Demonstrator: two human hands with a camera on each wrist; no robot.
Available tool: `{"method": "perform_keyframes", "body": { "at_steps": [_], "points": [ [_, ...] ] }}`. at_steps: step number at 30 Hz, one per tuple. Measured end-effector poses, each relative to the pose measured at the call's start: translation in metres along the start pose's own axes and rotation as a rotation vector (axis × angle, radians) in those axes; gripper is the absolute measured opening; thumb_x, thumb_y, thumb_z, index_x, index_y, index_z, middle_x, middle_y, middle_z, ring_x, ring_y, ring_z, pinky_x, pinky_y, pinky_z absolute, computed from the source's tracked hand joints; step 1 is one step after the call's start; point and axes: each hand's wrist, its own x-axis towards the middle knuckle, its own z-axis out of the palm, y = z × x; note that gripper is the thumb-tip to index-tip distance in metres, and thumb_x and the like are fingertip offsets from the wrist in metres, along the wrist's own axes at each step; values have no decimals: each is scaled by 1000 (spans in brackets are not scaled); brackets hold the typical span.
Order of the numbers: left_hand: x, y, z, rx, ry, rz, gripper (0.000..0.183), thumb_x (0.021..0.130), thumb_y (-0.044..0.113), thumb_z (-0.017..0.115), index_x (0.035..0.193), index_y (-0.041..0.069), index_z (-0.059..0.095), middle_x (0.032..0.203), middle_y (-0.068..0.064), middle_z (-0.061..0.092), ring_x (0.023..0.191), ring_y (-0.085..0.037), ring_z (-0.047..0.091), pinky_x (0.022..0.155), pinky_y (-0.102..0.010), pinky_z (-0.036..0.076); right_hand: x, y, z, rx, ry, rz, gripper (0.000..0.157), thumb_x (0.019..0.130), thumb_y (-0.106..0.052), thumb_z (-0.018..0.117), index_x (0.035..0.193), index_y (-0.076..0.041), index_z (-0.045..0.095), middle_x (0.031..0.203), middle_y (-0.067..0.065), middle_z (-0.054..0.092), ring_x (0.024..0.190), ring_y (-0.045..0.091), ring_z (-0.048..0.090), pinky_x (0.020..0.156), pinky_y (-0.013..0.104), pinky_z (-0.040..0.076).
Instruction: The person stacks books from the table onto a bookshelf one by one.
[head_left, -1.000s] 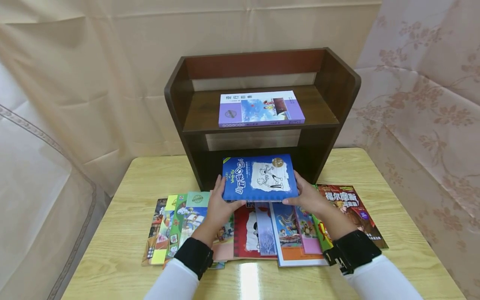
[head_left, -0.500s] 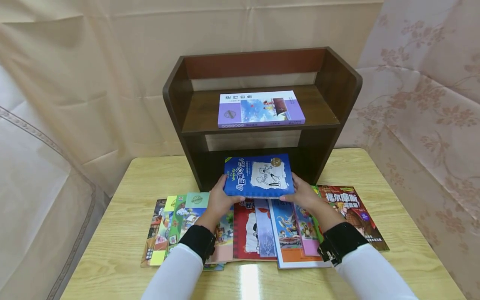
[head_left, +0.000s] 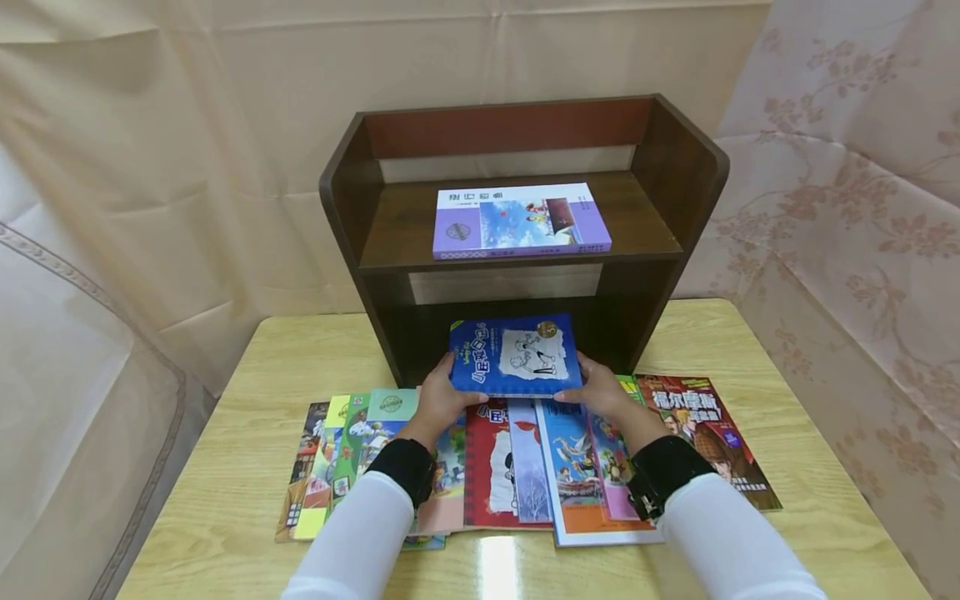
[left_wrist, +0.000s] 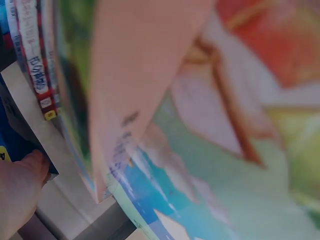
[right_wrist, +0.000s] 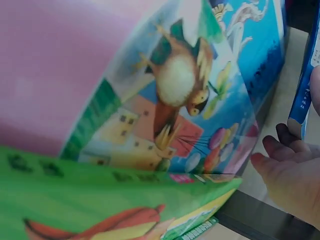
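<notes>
A blue book (head_left: 513, 357) with a cartoon on its cover lies face up at the opening of the shelf's lower compartment. My left hand (head_left: 437, 402) grips its left edge, thumb along the near side. On the opposite edge, my right hand (head_left: 602, 390) holds the book the same way. In the left wrist view, part of the left hand (left_wrist: 22, 192) shows at the book's corner. The right wrist view has the right hand's fingers (right_wrist: 285, 150) curled under the book's end. How far the book's far edge reaches inside is hard to tell.
A dark brown two-tier bookshelf (head_left: 345, 200) stands on the wooden table (head_left: 225, 467). One purple-and-white book (head_left: 522, 221) lies flat on its upper shelf. In front, several overlapping books, including a red book (head_left: 491, 467) and a brown-red book (head_left: 708, 442), spread beneath both forearms.
Both hands have carried the blue book slightly farther from me, toward the lower compartment. The purple-and-white book stays on the upper shelf.
</notes>
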Motion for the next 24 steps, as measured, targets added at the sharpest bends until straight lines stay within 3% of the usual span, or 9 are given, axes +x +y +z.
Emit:
{"method": "perform_keyframes", "body": {
  "at_steps": [4, 8, 13, 17, 24],
  "points": [
    [6, -3, 2, 34, -7, -3, 91, 74, 12, 84, 149, 8, 34, 138, -15, 52, 114, -28, 54, 100, -44, 46, 5, 2, 3, -30, 7, 23, 84, 88, -24, 72, 154, -9, 23, 141, 25, 47, 117, 40, 54, 105, 55, 37],
    [11, -4, 5, 82, -20, -18, 89, 76, 12, 83, 149, 8, 32, 144, -14, 47, 123, -30, 50, 110, -45, 36, 10, 3, 5, -71, 22, 41, 84, 87, -24, 73, 153, -7, 25, 140, 25, 48, 114, 39, 56, 105, 55, 38],
    [15, -4, 7, 130, -15, -17, 83, 79, 6, 79, 148, 8, 34, 141, -15, 49, 123, -32, 50, 109, -49, 36, 17, 3, 5, -95, 49, 60, 82, 86, -19, 74, 152, -5, 27, 137, 26, 50, 112, 38, 57, 103, 54, 40],
    [16, -4, 8, 124, -16, -25, 76, 82, 2, 75, 148, 7, 36, 138, -17, 53, 119, -33, 53, 106, -51, 39, 23, 3, 5, -112, 66, 71, 80, 86, -17, 74, 150, -4, 30, 136, 26, 51, 112, 38, 56, 104, 55, 39],
    [21, -6, 8, 85, -33, -81, 65, 86, 8, 73, 143, 6, 42, 134, -17, 56, 116, -33, 55, 105, -52, 40, 30, 1, 8, -155, 76, 54, 78, 86, -19, 74, 150, -4, 31, 138, 26, 49, 113, 40, 54, 105, 56, 37]
  ]
}}
